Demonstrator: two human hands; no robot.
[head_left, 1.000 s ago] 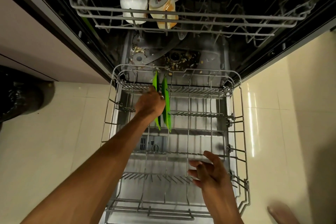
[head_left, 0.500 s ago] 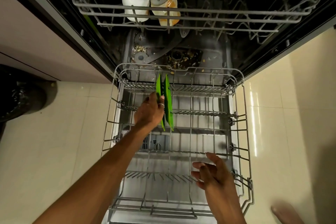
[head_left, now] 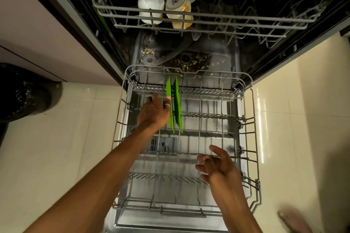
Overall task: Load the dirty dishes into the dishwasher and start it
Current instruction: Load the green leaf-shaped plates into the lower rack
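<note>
"Black bag point(head_left: 22, 96) on the floor, far left. Anything to do with us?"
"No. Start with the left hand point(head_left: 154, 112). It reaches over the rear left of the lower rack point(head_left: 208, 91), up against the left plate point(head_left: 168, 89)."
"Gripping it?"
"I cannot tell. One fingertip shows at the plate's rim, and the rest is hidden behind the back of the hand. It may pinch or only touch."
"How do the plates lie?"
"Both are green and stand on edge between the tines, side by side. Their long axis runs front to rear, away from the person. The right plate point(head_left: 177, 104) stands just beside the first, apart from the hand."
"So the plate is on that hand's right."
"Yes, touching it. I judge the left must let go and pull clear leftward or upward, or it could tip the plate onto its neighbour."
"The right hand point(head_left: 217, 164)?"
"Released, fingers loosely spread, holding nothing. It is over the front right of the rack, well apart from the plates, so the left is far nearer."
"Further right?"
"A blurred foot point(head_left: 291, 219) on the tiles. Only these two plates stand in the lower rack, so I reckon loading is early."
</note>
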